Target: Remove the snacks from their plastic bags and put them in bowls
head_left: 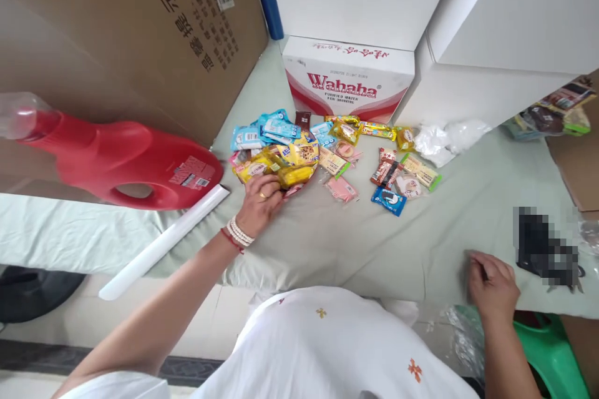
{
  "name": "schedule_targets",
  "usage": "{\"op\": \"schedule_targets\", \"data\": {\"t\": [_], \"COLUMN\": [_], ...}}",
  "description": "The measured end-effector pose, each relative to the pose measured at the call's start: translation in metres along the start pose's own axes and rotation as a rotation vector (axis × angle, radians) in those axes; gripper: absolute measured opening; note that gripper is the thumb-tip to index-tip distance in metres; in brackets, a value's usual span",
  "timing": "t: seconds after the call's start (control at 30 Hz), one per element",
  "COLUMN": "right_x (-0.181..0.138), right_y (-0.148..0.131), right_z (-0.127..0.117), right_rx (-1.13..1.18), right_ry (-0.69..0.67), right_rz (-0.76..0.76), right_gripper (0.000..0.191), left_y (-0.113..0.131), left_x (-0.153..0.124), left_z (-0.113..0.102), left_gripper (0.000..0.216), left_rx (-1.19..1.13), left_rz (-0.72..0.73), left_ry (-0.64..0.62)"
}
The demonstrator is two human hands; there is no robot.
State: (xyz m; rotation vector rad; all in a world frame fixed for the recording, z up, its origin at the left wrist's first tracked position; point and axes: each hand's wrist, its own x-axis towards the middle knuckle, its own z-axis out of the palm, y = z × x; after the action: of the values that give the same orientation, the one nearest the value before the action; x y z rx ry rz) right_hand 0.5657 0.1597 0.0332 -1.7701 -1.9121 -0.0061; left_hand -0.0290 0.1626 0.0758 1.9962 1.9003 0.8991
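Note:
My left hand [260, 202] reaches out over the pale green sheet [355, 243] and rests on the near side of a heap of snack packets [281, 152], fingers curled on a yellow packet [292, 175]. It wears a bead bracelet and a ring. More packets lie scattered to the right, among them a blue cookie packet [389, 200] and a pink one [340, 188]. My right hand [491, 286] lies at the sheet's near edge with fingers bent, pressing down on the cloth; whether it holds anything I cannot see.
A red detergent jug [126, 162] lies on its side at left, a white tube [163, 241] beside it. A large cardboard box [116, 30] stands behind, a Wahaha carton [349, 77] and white boxes [491, 24] at the back. A crumpled white bag [444, 140] and a green stool [552, 355] sit right.

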Motion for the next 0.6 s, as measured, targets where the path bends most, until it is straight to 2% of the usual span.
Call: {"op": "schedule_targets", "data": {"t": [0.2,0.27,0.33,0.43,0.53,0.6], "right_x": [-0.008,-0.013,-0.016,-0.019,-0.020,-0.019], "right_y": [-0.006,-0.009,-0.012,-0.016,-0.017,-0.020], "right_z": [0.000,0.001,0.001,-0.001,-0.003,-0.002], "right_rx": [-0.004,0.008,0.016,0.025,0.055,0.097], "right_ry": [0.037,0.028,0.010,-0.021,-0.019,0.013], "right_rz": [0.041,0.061,0.074,0.087,0.109,0.148], "right_gripper": [0.024,0.023,0.024,0.027,0.028,0.028], "left_y": [0.067,0.089,0.107,0.124,0.125,0.120], "left_x": [0.002,0.013,0.036,0.086,0.139,0.165], "left_z": [-0.012,-0.016,-0.014,0.000,0.024,0.040], "left_gripper": [0.026,0.032,0.039,0.037,0.029,0.030], "left_rx": [-0.134,-0.208,-0.345,-0.770,-1.277,-1.472], "left_rz": [0.047,0.037,-0.016,-0.168,-0.355,-0.473], "left_ry": [-0.118,-0.103,-0.012,0.137,0.152,0.134]}}
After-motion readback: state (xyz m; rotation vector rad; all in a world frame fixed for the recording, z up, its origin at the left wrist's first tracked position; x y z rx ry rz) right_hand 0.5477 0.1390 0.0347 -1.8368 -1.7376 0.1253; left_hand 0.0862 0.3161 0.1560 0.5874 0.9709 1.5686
